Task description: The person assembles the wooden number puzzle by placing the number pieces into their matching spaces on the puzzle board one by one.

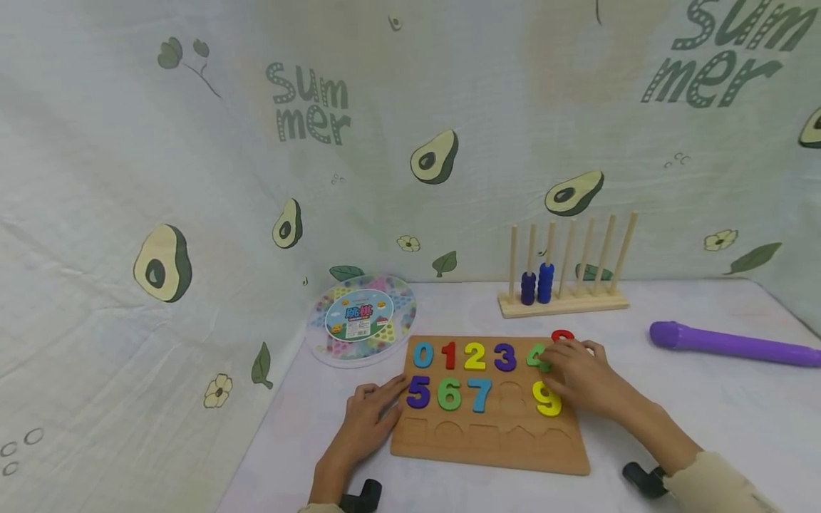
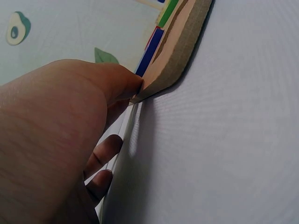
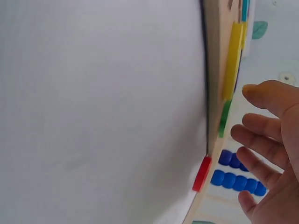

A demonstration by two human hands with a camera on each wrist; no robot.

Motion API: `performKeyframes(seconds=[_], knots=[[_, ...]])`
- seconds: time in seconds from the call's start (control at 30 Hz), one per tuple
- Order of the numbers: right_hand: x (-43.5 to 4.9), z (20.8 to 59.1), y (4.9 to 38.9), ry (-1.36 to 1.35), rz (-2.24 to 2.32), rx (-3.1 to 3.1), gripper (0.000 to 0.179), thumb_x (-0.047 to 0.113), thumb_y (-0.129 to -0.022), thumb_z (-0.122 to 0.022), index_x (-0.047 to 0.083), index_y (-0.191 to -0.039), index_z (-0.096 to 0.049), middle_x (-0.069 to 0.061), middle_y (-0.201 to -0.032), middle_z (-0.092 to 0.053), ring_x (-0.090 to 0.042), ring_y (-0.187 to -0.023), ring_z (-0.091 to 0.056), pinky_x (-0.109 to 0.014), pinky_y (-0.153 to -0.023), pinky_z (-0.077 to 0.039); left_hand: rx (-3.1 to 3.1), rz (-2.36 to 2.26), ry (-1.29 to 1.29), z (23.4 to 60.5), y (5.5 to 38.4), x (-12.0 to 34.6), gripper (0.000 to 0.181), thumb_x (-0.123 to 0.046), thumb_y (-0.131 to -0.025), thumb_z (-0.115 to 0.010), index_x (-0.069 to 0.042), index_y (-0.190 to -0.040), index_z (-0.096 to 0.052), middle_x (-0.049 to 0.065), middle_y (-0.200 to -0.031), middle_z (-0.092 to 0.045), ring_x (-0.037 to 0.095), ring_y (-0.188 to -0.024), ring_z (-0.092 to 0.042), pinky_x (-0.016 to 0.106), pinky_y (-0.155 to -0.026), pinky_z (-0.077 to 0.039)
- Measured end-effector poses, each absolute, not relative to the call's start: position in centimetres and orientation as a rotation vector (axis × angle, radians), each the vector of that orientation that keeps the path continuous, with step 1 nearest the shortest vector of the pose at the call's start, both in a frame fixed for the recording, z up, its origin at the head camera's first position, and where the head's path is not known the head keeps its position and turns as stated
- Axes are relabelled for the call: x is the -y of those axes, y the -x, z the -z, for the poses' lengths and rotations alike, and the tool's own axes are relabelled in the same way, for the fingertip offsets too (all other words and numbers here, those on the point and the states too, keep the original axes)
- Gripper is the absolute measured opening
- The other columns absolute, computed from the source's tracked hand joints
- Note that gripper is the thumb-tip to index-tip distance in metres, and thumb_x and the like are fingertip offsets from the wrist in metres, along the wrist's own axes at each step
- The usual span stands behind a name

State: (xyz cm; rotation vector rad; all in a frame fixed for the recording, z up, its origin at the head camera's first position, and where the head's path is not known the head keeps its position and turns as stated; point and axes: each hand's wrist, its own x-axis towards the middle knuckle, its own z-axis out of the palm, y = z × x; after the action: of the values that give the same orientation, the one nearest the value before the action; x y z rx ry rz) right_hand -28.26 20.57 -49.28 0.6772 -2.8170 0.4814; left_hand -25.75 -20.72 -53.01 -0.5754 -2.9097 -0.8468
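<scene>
A wooden number board [image 1: 487, 459] lies on the white table with coloured numerals in its upper two rows. My left hand [image 1: 368, 420] rests at its left edge beside the purple 5 [image 1: 418, 392], thumb and fingertips touching the edge. My right hand [image 1: 586, 374] hovers over the right side, fingers spread and holding nothing, near the green 4 [image 1: 536, 358] and yellow 9 [image 1: 546, 399]. Beyond the board's upper right corner is a red piece [image 3: 202, 173], partly hidden by that hand in the head view. A bare recess [image 1: 512, 397] shows between the blue 7 [image 1: 479, 395] and the 9.
Behind the board stands a wooden peg rack [image 1: 564, 305] with dark blue and blue beads on two pegs. A round Chinese checkers set [image 1: 360, 320] lies at the back left. To the right is a purple toy microphone [image 1: 731, 342]. A printed cloth hangs behind.
</scene>
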Motion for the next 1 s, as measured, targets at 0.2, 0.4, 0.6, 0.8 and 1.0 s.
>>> performKeyframes(seconds=[0.2, 0.4, 0.6, 0.8, 1.0], knots=[[-22.3, 49.9, 28.9, -0.62, -0.462, 2.846, 0.035, 0.028, -0.086, -0.08, 0.009, -0.114, -0.071, -0.008, -0.117, -0.068, -0.039, -0.12, -0.049, -0.069, -0.096, -0.023, 2.902, 0.849, 0.564, 53.0, 25.8, 20.9, 0.045, -0.03, -0.103, -0.056, -0.027, -0.148, -0.052, -0.009, -0.152, -0.047, 0.023, -0.12, -0.039, 0.056, -0.097, -0.028], [-23.5, 49.9, 29.8, -0.59, -0.452, 2.84, 0.039, 0.021, -0.085, -0.078, 0.005, -0.12, -0.068, -0.016, -0.121, -0.065, -0.042, -0.12, -0.048, -0.068, -0.095, -0.024, 2.913, 0.862, 0.545, 52.9, 25.9, 21.0, 0.046, -0.031, -0.103, -0.056, -0.03, -0.148, -0.05, -0.011, -0.153, -0.045, 0.022, -0.121, -0.038, 0.055, -0.099, -0.027], [-24.1, 50.1, 30.7, -0.538, -0.441, 2.88, 0.05, 0.022, -0.085, -0.079, 0.0, -0.127, -0.063, -0.026, -0.129, -0.058, -0.046, -0.124, -0.044, -0.07, -0.096, -0.022, 2.917, 0.88, 0.556, 53.1, 25.8, 21.0, 0.044, -0.032, -0.103, -0.055, -0.028, -0.147, -0.053, -0.01, -0.152, -0.046, 0.023, -0.121, -0.039, 0.055, -0.096, -0.029], [-24.6, 50.6, 31.4, -0.507, -0.439, 2.91, 0.056, 0.022, -0.084, -0.079, -0.003, -0.13, -0.059, -0.028, -0.133, -0.055, -0.048, -0.126, -0.041, -0.071, -0.096, -0.022, 2.936, 0.864, 0.561, 53.4, 25.8, 20.9, 0.044, -0.034, -0.104, -0.054, -0.029, -0.147, -0.052, -0.012, -0.152, -0.045, 0.022, -0.121, -0.038, 0.052, -0.092, -0.03], [-25.4, 50.9, 32.2, -0.488, -0.478, 2.955, 0.062, 0.022, -0.084, -0.079, -0.002, -0.135, -0.054, -0.03, -0.137, -0.051, -0.049, -0.127, -0.039, -0.072, -0.094, -0.023, 2.905, 0.887, 0.585, 53.3, 25.7, 20.8, 0.044, -0.031, -0.103, -0.055, -0.027, -0.147, -0.052, -0.01, -0.152, -0.046, 0.022, -0.12, -0.039, 0.054, -0.096, -0.028]])
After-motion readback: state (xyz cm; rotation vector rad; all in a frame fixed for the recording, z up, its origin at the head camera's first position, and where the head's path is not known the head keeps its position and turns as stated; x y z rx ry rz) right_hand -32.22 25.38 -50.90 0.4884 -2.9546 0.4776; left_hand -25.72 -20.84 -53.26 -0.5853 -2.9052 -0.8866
